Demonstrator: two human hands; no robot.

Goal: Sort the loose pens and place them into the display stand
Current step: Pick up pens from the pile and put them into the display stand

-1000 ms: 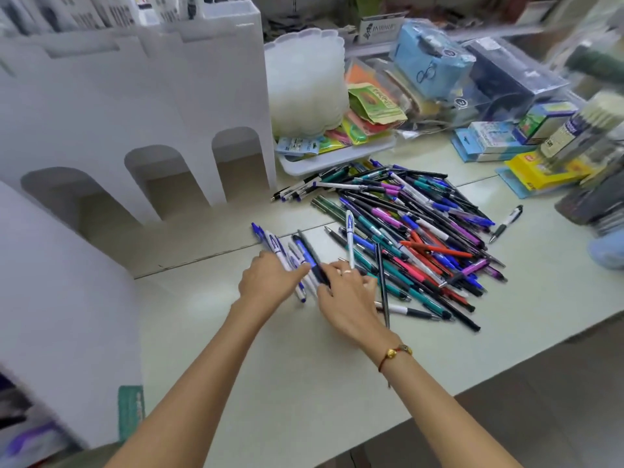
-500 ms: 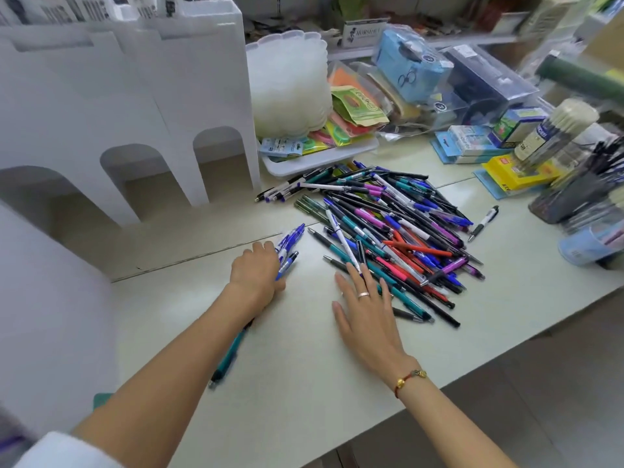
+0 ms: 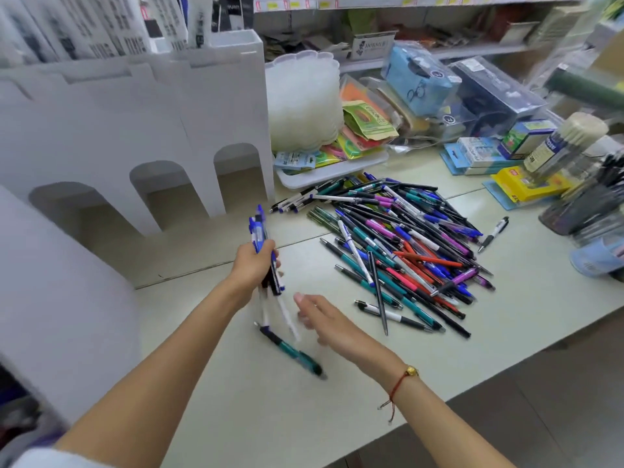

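Left hand (image 3: 253, 265) now lifted, gripping blue pens (image 3: 259, 231); right hand (image 3: 332, 324) open, off the pile (image 3: 405, 244).

Most print here is blurred; only a white card (image 3: 371, 45) propped on the shelf reads roughly "HORSE"; lettering on the packets, boxes and pens cannot be made out

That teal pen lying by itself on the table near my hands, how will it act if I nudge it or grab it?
The teal pen looks like a round, stiff barrel lying flat on the smooth table, so a sideways nudge would probably roll it. It seems light, like those the left hand holds in a bunch. Its dark grip section may resist slipping.
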